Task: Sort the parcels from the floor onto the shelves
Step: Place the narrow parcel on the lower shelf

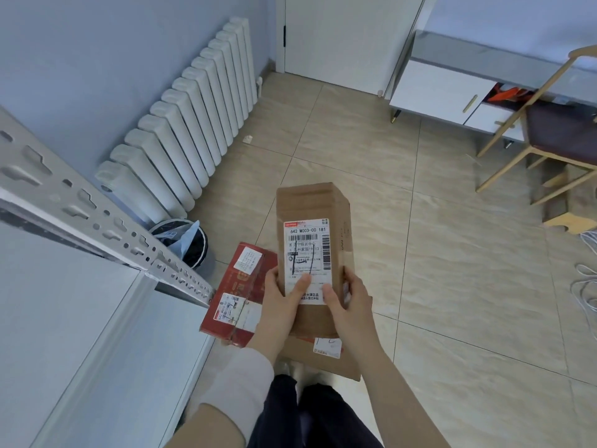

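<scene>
I hold a tall brown cardboard parcel [311, 208] in front of me, its white shipping label facing up. My left hand [281, 302] grips its lower left side and my right hand [347, 302] its lower right side, thumbs on the label. Below it on the floor lie a red parcel [240, 295] with white labels and a flat brown parcel [323, 354], partly hidden by my arms. The white shelf [80, 318] with its grey perforated metal upright [97, 218] is at the left.
A white radiator [193, 124] runs along the left wall, with a black bin [184, 240] at its near end. A white cabinet [442, 92], a wooden chair [555, 134] and loose white cables [584, 286] are at the right. Tiled floor stretches to a white door [342, 37].
</scene>
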### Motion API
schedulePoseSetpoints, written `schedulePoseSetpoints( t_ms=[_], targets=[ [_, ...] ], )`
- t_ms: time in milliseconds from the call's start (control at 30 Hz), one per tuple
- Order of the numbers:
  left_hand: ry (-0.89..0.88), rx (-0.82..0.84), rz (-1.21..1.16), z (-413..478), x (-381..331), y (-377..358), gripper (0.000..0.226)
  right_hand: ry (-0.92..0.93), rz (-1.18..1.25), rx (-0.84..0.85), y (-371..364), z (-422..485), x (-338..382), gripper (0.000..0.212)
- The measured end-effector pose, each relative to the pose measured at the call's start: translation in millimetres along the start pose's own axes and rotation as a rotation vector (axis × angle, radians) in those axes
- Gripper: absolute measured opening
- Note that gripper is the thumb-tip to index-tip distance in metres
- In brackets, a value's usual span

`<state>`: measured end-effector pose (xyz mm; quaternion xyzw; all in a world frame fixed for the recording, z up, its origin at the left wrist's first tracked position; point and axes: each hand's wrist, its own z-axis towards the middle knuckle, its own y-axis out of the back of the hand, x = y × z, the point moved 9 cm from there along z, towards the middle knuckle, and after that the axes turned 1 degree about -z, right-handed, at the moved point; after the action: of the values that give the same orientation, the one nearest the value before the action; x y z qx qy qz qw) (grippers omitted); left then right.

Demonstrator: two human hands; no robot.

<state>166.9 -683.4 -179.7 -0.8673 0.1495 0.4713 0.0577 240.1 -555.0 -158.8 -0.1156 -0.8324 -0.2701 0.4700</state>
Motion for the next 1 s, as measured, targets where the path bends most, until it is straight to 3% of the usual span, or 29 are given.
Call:
schedulePoseSetpoints(
  t_ms=[67,300,733,867,1000],
  targets=[
    [-0.006,-0.004,-0.001,-11,3,-1,0.053,-0.025,0.084,0.042,1,-8,-1,0.050],
    [-0.041,-0.079,0.016,-53,26,-6,0.049,-0.085,0.197,0.207,3,-27,-23,0.049],
    [-0.070,-0.434,-0.237,-184,90,-7,0.044,-0.006,0.034,0.570,3,-112,-77,0.047],
    [-0.064,-0.522,-0.311,-233,110,12,0.042,0.041,-0.043,0.660,-12,-155,-81,0.058],
    [-0.084,-0.607,-0.355,-283,137,36,0.043,0.116,-0.071,0.740,-26,-209,-82,0.047]
  ],
)
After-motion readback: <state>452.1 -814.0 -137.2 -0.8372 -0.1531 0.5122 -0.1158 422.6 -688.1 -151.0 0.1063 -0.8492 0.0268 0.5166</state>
